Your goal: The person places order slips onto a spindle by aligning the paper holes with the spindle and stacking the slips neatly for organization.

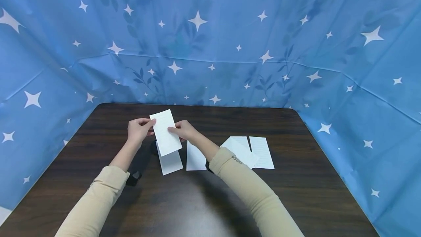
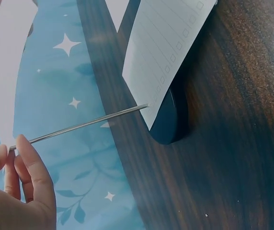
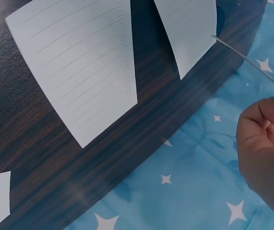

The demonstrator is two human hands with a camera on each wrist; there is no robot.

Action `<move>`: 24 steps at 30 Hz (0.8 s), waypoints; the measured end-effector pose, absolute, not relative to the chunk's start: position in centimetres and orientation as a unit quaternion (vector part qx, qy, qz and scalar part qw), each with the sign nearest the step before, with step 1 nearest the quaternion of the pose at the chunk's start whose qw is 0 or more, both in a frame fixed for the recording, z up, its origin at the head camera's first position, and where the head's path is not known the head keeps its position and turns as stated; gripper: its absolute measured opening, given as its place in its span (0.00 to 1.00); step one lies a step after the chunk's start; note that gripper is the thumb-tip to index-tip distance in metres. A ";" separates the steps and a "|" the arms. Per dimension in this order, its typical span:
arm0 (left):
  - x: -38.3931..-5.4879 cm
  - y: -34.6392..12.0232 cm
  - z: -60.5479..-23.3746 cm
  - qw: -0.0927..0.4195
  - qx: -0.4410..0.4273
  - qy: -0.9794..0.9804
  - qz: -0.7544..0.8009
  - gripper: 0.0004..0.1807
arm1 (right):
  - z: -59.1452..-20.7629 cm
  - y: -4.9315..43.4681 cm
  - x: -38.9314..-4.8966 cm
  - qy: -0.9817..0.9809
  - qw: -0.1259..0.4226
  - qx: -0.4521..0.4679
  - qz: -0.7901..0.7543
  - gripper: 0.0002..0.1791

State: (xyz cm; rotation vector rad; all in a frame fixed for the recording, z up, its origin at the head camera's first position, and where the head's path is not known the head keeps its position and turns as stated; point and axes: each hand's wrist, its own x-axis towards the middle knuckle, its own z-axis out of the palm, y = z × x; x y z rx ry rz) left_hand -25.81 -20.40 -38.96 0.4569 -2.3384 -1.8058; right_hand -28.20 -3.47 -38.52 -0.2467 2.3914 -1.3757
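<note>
My left hand [image 1: 138, 131] pinches the left edge of a white paper sheet [image 1: 166, 134] held up above the table. On the opposite edge, the right hand [image 1: 185, 130] grips that same sheet with its thumb across the front. From a round black base [image 2: 173, 125] runs a thin metal spike [image 2: 84, 126], passing through a lined sheet [image 2: 158, 57] near the base. The spike's far end reaches the left fingertips at the held sheet's edge in the left wrist view. Whether it pierces the held sheet is hidden.
To the right of the spike, a lined sheet [image 1: 195, 159] lies on the dark wooden table [image 1: 184, 200]. Further right are overlapping sheets [image 1: 241, 153] and another lined sheet [image 1: 262, 153]. Behind the table hangs a blue star-patterned cloth [image 1: 210, 39].
</note>
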 end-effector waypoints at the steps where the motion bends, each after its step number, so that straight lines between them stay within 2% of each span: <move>1: -25.8 -20.4 -39.0 0.074 0.153 -0.779 -0.604 0.22 | -38.6 -3.4 -28.2 0.850 0.192 -0.092 -0.482 0.16; 5: -25.9 -20.3 -38.9 0.073 0.158 -0.778 -0.604 0.22 | -38.7 -3.0 -28.0 0.851 0.206 -0.110 -0.471 0.15; 16: -26.0 -20.2 -39.5 0.084 0.129 -0.805 -0.573 0.22 | -39.0 -2.9 -27.8 0.848 0.195 -0.113 -0.479 0.15; 24: -25.9 -20.9 -38.6 -0.031 0.183 -0.709 -0.680 0.21 | -39.4 -3.1 -27.6 0.855 0.175 -0.097 -0.479 0.14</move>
